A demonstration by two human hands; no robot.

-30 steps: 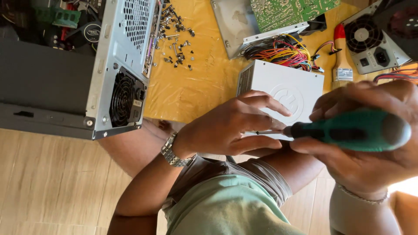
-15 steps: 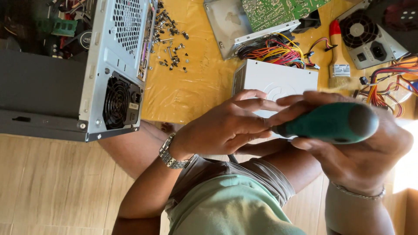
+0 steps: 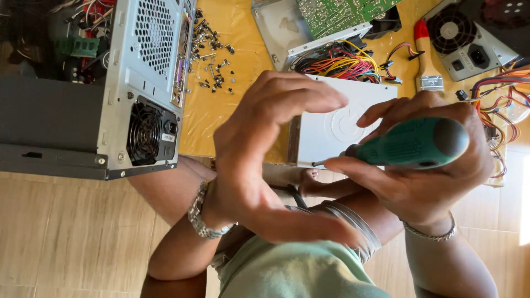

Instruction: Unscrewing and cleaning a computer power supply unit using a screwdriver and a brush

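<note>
My right hand (image 3: pixel 425 176) is closed around the green handle of a screwdriver (image 3: pixel 408 144), whose thin metal tip points left toward my left hand. My left hand (image 3: pixel 265 149), with a metal watch on its wrist, is raised between the camera and the floor, fingers spread, holding nothing. Behind both hands lies a flat white metal box (image 3: pixel 337 124) on a yellow mat (image 3: pixel 212 118). My left hand hides part of the box. My knees and a pale green shirt fill the bottom of the view.
An open grey computer case (image 3: pixel 138 88) with a rear fan stands at the left. Several loose screws (image 3: pixel 212 52) lie beside it. Farther back are a green circuit board (image 3: pixel 337 14), a coloured wire bundle (image 3: pixel 342 60), a red-handled brush (image 3: pixel 425 55) and a fan-fitted power supply (image 3: pixel 464 36).
My left hand has lifted off the white box and opened, its fingers now spread. My right hand keeps hold of the screwdriver, with the tip drawn back from the box.
</note>
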